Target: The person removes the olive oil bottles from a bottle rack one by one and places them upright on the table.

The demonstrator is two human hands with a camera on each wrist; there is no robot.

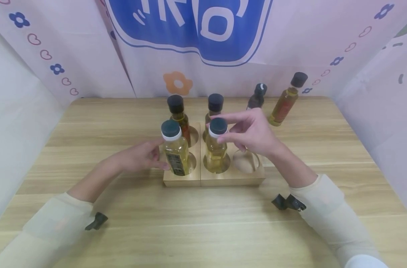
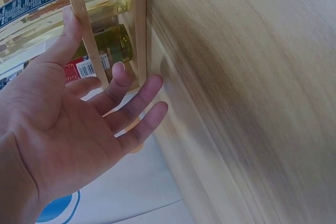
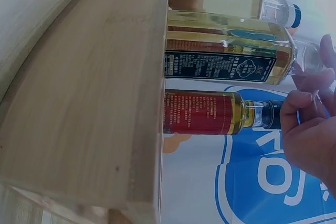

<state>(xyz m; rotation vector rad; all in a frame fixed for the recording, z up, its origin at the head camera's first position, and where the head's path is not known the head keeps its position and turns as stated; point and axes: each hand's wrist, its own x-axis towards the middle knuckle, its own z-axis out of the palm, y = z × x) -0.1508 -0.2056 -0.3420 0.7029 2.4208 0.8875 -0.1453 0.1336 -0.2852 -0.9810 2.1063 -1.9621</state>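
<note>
My right hand pinches the dark green cap of a clear bottle of pale yellow oil between thumb and forefinger. This bottle stands in a front hole of a wooden rack. In the right wrist view, the right hand is by the necks of the bottles. My left hand is beside another green-capped oil bottle in the front left hole. Seen from the left wrist, the left hand has its thumb against the rack's top edge, its other fingers loosely extended beside the rack.
Two black-capped bottles, one left and one right, stand in the rack's back row. A dark bottle is partly hidden behind my right hand. Farther right, a red-labelled oil bottle stands on the wooden table.
</note>
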